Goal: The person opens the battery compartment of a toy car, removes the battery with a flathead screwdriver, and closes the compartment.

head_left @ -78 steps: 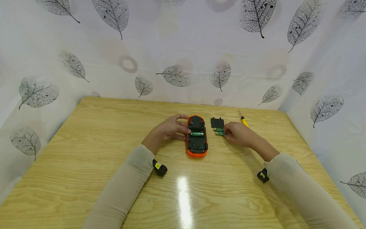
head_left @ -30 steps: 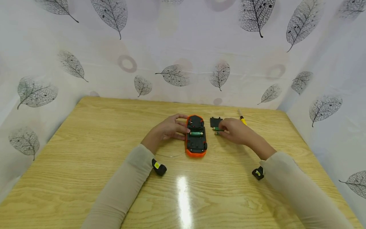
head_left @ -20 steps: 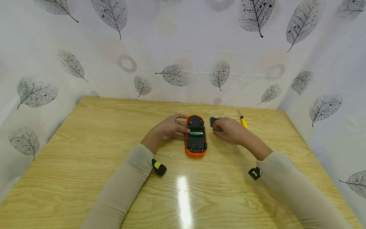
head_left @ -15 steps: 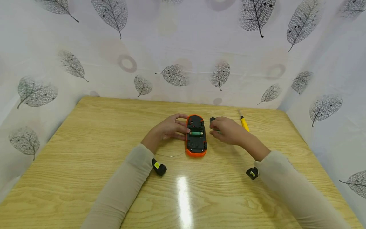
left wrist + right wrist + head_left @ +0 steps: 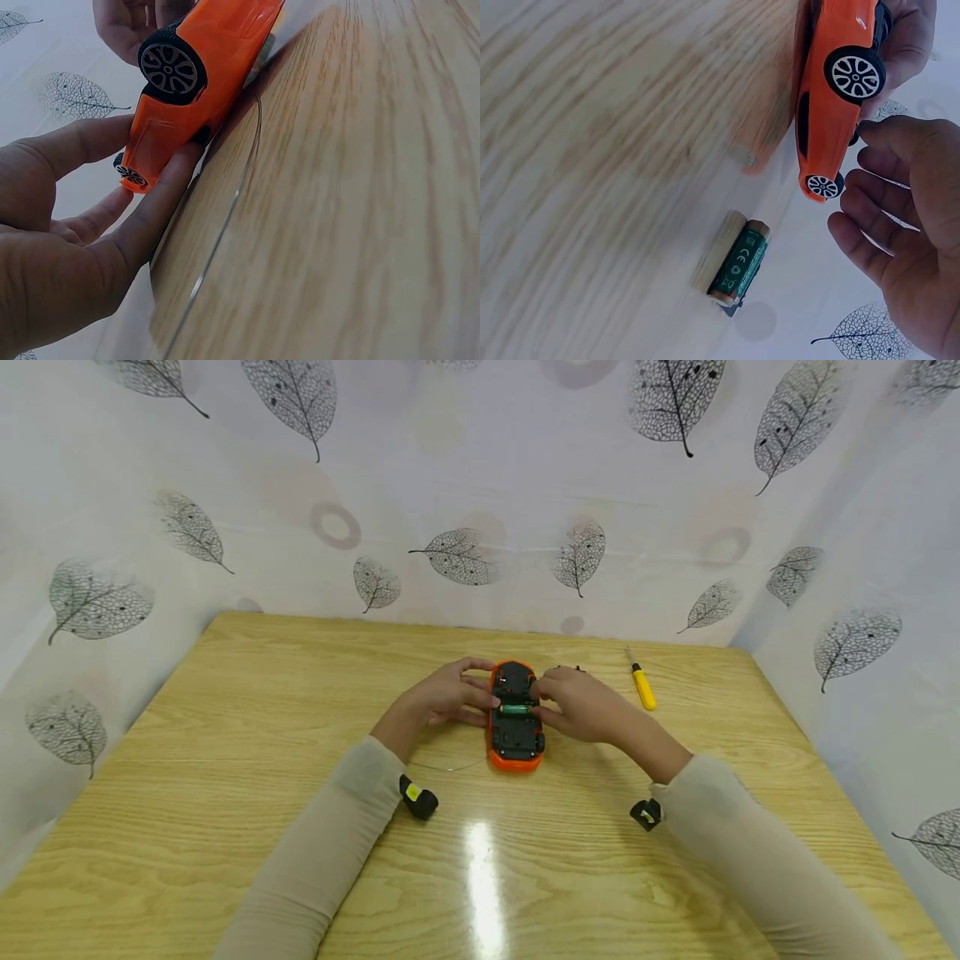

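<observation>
Your left hand [image 5: 442,695] grips the side of an orange plastic toy car with a black underside [image 5: 517,742], its fingers spread along the left edge. In the left wrist view, those fingers bear on the orange body from more than one side, one of them low, close to the surface [image 5: 135,827]. The car lies wheels-up on the wooden surface, between your two hands, with its battery compartment uncovered. One green cylindrical battery [image 5: 515,710] sits crosswise in that compartment.

Your right hand [image 5: 581,708] is at the right edge of the compartment, its fingers partly curled and the fingertips right by the black underside. You hide the grip from the head view; whether these fingers have hold of anything, I cannot tell.

In the right wrist view, you have a second green battery with white print [image 5: 739,261] lying on the surface, well apart from the car. A black flat piece [image 5: 733,308] shows just behind it, mostly hidden.

To the right of your right hand lies a screwdriver with a yellow handle and metal shaft [image 5: 643,687], its tip pointing away from you. A thin pale wire [image 5: 450,769] runs along the surface between your left wrist and the car. You wear beige sleeves [image 5: 322,852] and a small black camera [image 5: 418,802] on each wrist. A white cloth printed with dark leaves [image 5: 480,460] stands behind the surface.
</observation>
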{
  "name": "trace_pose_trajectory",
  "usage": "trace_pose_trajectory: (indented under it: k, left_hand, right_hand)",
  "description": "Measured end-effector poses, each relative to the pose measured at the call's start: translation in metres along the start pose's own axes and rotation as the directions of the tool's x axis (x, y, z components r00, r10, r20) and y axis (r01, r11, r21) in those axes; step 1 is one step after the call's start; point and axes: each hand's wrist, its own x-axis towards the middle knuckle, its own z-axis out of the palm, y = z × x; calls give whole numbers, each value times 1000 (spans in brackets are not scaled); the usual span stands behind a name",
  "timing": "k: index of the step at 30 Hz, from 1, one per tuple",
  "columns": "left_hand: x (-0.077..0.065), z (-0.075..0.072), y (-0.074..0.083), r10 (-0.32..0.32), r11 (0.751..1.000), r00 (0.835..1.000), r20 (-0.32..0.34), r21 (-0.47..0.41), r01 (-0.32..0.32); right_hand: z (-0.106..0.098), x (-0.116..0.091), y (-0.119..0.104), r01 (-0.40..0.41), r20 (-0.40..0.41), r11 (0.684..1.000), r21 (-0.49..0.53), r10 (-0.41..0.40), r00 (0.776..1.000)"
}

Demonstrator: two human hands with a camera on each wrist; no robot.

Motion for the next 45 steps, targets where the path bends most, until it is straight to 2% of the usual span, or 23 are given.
trace_pose_trajectory:
  k: [10, 26, 31, 45]
  left_hand:
    - [1, -2, 0, -1, 1000, 1000, 19, -14, 1]
    - [0, -1, 0, 4, 1000, 1000, 10, 2, -4]
    - [0, -1, 0, -1, 1000, 1000, 8, 3, 1]
    - [-1, 0, 1, -1, 1000, 1000, 8, 4, 1]
  right_hand:
    - [-1, 8, -7, 23, 22, 1000, 7, -23, 1000]
    - [-2, 20, -8, -51, 121, 998, 44, 46, 992]
    - [-1, 24, -7, -51, 150, 997, 65, 41, 988]
    - [-3, 25, -6, -30, 156, 992, 118, 12, 988]
